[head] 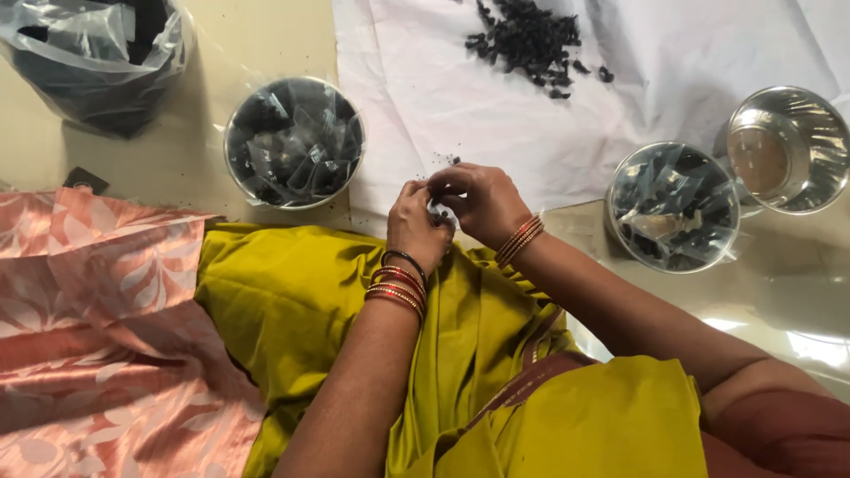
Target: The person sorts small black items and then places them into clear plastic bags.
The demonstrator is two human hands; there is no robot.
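Note:
My left hand and my right hand meet over the near edge of a white sheet, above my yellow-green lap. Both pinch a small clear packet with dark bits inside, mostly hidden by the fingers. Bangles ring both wrists. A loose heap of black pieces lies on the sheet farther away.
A steel bowl of filled clear packets stands to the left, another such bowl to the right, and an empty steel bowl beyond it. A plastic bag of dark material sits at top left. Pink patterned cloth lies at left.

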